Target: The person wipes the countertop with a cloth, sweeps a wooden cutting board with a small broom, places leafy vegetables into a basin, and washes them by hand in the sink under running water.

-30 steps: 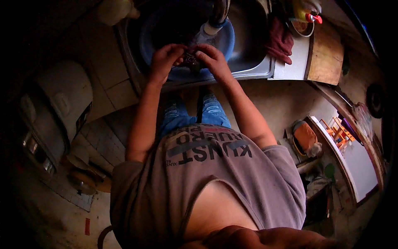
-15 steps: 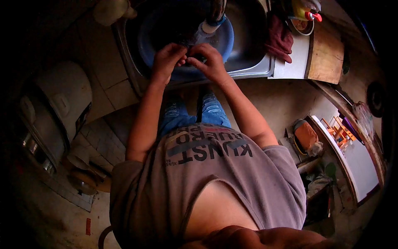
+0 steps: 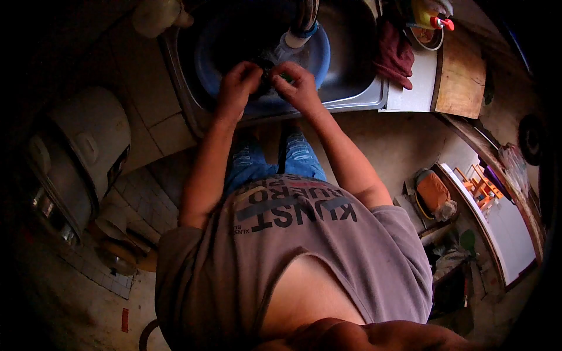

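Observation:
My left hand (image 3: 237,85) and my right hand (image 3: 295,86) are close together over a blue basin (image 3: 324,55) in the metal sink. The fingers of both are closed in a pinch. Between them is something small and dark, too dim to name. A bit of green (image 3: 286,76) shows at my right fingers. Just beyond the hands, a faucet (image 3: 297,38) with a white and blue end runs water into the basin. The basin's inside is mostly in deep shadow.
A dark red cloth (image 3: 395,55) hangs over the right edge of the sink (image 3: 351,100). A wooden board (image 3: 459,79) and a red-topped bottle (image 3: 443,23) are farther right. On the left stands a pale rounded appliance (image 3: 93,131).
My hands have drawn slightly apart, and the gap between the fingertips is wider. More green shows at my right fingers. The water still runs.

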Tool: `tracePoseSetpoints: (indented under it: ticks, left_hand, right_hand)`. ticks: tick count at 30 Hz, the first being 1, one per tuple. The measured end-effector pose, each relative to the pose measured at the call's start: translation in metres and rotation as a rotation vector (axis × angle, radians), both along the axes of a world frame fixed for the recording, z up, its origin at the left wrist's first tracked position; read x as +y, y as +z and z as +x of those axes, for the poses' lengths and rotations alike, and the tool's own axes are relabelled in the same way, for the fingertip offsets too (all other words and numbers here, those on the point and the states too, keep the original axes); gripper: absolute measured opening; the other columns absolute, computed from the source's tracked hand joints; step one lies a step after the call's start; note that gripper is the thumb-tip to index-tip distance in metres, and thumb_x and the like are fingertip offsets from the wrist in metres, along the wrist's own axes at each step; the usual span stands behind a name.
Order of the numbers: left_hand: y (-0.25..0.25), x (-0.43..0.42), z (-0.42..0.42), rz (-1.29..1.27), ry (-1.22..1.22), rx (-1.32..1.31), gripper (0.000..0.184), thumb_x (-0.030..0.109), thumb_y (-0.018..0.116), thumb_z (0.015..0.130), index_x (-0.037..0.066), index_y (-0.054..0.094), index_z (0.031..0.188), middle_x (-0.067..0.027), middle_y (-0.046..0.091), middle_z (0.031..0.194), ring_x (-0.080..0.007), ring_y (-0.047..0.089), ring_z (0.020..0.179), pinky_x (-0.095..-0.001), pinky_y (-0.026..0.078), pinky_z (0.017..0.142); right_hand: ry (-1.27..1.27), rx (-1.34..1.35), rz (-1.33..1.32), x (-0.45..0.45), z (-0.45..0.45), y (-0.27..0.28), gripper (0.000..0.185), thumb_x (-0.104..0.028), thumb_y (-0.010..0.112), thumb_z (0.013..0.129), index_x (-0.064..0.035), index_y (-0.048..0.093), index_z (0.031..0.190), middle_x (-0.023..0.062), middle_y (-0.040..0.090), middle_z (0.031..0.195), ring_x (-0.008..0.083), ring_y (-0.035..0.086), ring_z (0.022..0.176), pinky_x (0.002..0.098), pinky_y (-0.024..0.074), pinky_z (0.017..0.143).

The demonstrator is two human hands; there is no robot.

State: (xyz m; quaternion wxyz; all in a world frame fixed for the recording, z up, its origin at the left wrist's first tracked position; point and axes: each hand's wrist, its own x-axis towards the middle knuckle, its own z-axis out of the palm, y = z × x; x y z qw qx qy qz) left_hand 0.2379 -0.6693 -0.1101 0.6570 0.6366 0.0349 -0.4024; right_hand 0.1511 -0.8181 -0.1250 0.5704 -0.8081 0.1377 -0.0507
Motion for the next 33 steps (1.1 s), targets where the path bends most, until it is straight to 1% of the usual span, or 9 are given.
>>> tracePoseSetpoints:
  ticks: [2,6,10,12,15,25,28,30,33]
  left_hand:
    - [-0.002,-0.001,-0.004,-0.075,0.052,0.058,0.009,0.015,0.061,0.088,0.006,0.059,0.092,0.003,0.049,0.069,-0.0065,0.044,0.06,-0.0217,0.036,0.054]
    - [-0.005,-0.003,-0.004,-0.196,0.238,0.165,0.012,0.016,0.062,0.086,0.005,0.059,0.088,0.0029,0.05,0.066,-0.0073,0.044,0.057,-0.0217,0.034,0.053]
    - [-0.001,-0.004,-0.003,-0.233,0.223,0.162,0.015,0.017,0.064,0.087,0.006,0.057,0.094,0.0018,0.049,0.069,-0.0085,0.045,0.061,-0.0239,0.036,0.055]
    - [-0.001,-0.005,-0.003,-0.184,0.223,0.13,0.015,0.017,0.064,0.087,0.006,0.057,0.094,0.0013,0.051,0.07,-0.0084,0.046,0.06,-0.0237,0.036,0.055]
    - [0.0,-0.005,-0.004,-0.234,0.221,0.101,0.014,0.017,0.064,0.087,0.006,0.057,0.093,0.0014,0.052,0.07,-0.0078,0.046,0.06,-0.0231,0.036,0.055]
    - [0.002,-0.007,-0.009,-0.11,0.18,0.043,0.012,0.016,0.063,0.086,0.005,0.06,0.091,0.0007,0.055,0.071,-0.0079,0.047,0.06,-0.0222,0.039,0.057]
    - [-0.005,-0.012,-0.016,-0.263,0.26,0.167,0.01,0.014,0.061,0.087,0.006,0.059,0.091,-0.0007,0.057,0.078,-0.0082,0.049,0.065,-0.0227,0.039,0.06]
    - [-0.008,-0.018,-0.023,-0.416,0.396,0.265,0.008,0.013,0.06,0.088,0.008,0.057,0.092,-0.002,0.057,0.084,-0.0097,0.05,0.071,-0.0245,0.04,0.062]
    - [-0.014,-0.023,-0.025,-0.583,0.407,0.334,0.009,0.015,0.061,0.088,0.01,0.056,0.093,-0.0019,0.055,0.083,-0.0121,0.05,0.073,-0.0262,0.04,0.063]
  right_hand:
    - [-0.168,0.08,0.471,0.002,0.0,0.0,0.013,-0.012,0.061,0.083,-0.0021,0.063,0.091,0.0075,0.065,0.093,0.0187,0.06,0.088,0.0303,0.047,0.079]
    - [-0.394,0.099,0.784,-0.001,0.0,0.004,0.015,-0.013,0.06,0.087,-0.0004,0.063,0.093,0.0053,0.065,0.096,0.0142,0.059,0.091,0.028,0.0455,0.083]
    - [-0.222,0.092,0.67,0.004,0.0,0.01,0.017,-0.014,0.062,0.085,-0.0015,0.063,0.096,0.0067,0.065,0.098,0.0162,0.06,0.089,0.0287,0.0466,0.082]
    - [-0.059,0.058,0.25,0.009,0.001,0.006,0.018,-0.014,0.066,0.081,-0.0033,0.065,0.095,0.0088,0.065,0.096,0.0206,0.062,0.087,0.0304,0.0479,0.079]
    - [-0.008,-0.005,0.122,0.009,0.002,0.006,0.019,-0.014,0.069,0.077,-0.0048,0.066,0.092,0.0107,0.063,0.09,0.0254,0.062,0.085,0.0327,0.0483,0.075]
    - [-0.078,-0.039,0.081,0.015,0.0,-0.004,0.013,-0.012,0.065,0.076,-0.0024,0.064,0.085,0.0119,0.061,0.085,0.0276,0.06,0.081,0.0339,0.0472,0.072]
    - [-0.122,-0.064,0.093,0.016,0.001,-0.002,0.012,-0.011,0.063,0.077,-0.0013,0.063,0.084,0.0122,0.06,0.084,0.0267,0.06,0.081,0.0329,0.0466,0.072]
    - [-0.19,-0.002,0.242,0.017,0.001,-0.003,0.01,-0.009,0.061,0.078,-0.0003,0.061,0.082,0.0109,0.059,0.083,0.023,0.059,0.08,0.031,0.0459,0.072]
    - [-0.275,0.023,0.403,0.02,0.001,-0.002,0.008,-0.007,0.058,0.08,0.0002,0.06,0.082,0.0089,0.058,0.084,0.0194,0.058,0.08,0.0293,0.0455,0.072]
